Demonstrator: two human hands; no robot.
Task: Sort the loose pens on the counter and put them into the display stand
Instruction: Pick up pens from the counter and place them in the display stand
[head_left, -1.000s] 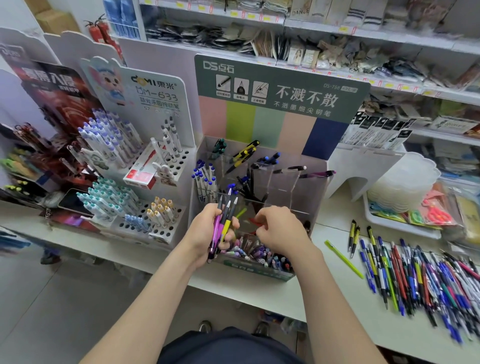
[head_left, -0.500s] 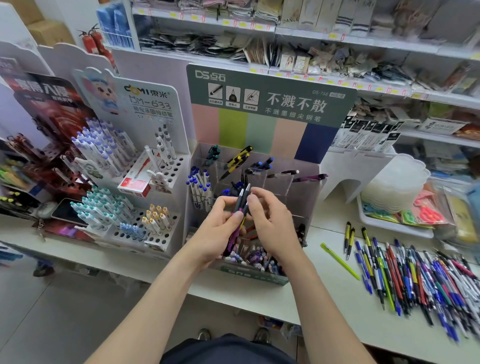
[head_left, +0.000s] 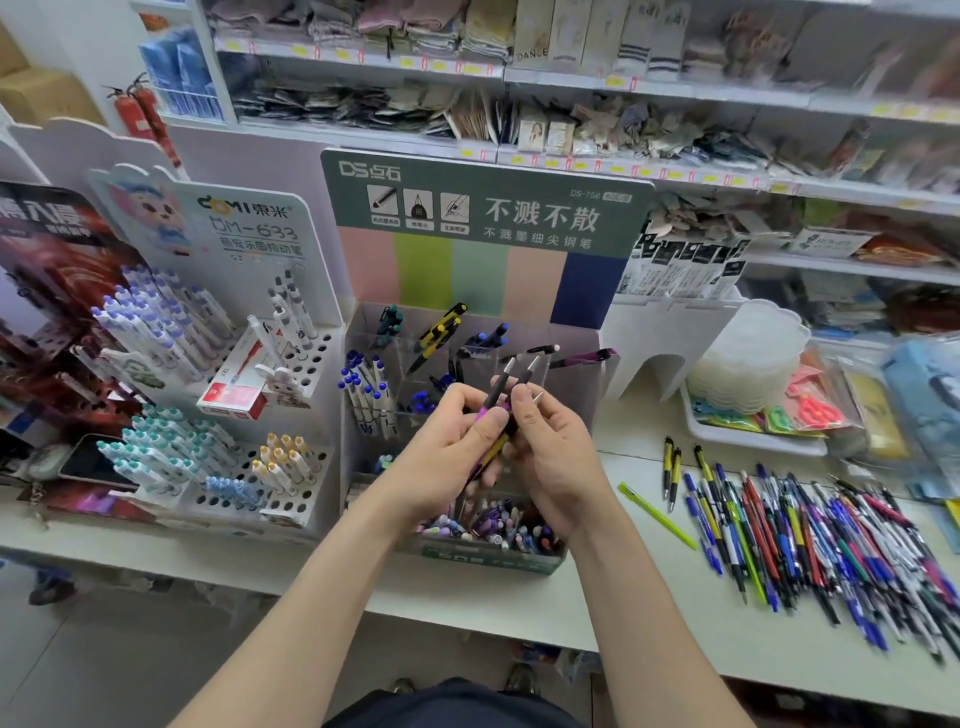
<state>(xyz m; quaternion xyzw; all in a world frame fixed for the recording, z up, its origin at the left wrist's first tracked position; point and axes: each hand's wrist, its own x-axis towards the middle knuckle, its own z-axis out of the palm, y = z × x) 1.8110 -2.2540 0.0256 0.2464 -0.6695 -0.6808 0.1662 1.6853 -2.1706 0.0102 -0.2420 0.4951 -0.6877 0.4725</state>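
Both hands meet in front of the clear display stand (head_left: 582, 415) with the green header card. My left hand (head_left: 441, 457) grips a small bundle of pens (head_left: 496, 395), black and purple with some yellow, tips pointing up. My right hand (head_left: 550, 457) pinches the same bundle from the right side. The stand's compartments hold teal, yellow, blue and purple pens, and its front tray is full of mixed ones. A big spread of loose pens (head_left: 810, 540) lies on the white counter (head_left: 597, 597) to the right, with a lime pen (head_left: 655, 514) apart from it.
A white DOMI pen stand (head_left: 234, 415) with many capped pens stands left of the clear one. A white tray (head_left: 753, 436) with a stack of plastic lids and scissors sits back right. Stocked shelves rise behind the counter.
Both hands rose from the stand's front tray to chest height. My right hand left the tray and closed onto the bundle in my left hand. The view shifted slightly upward.
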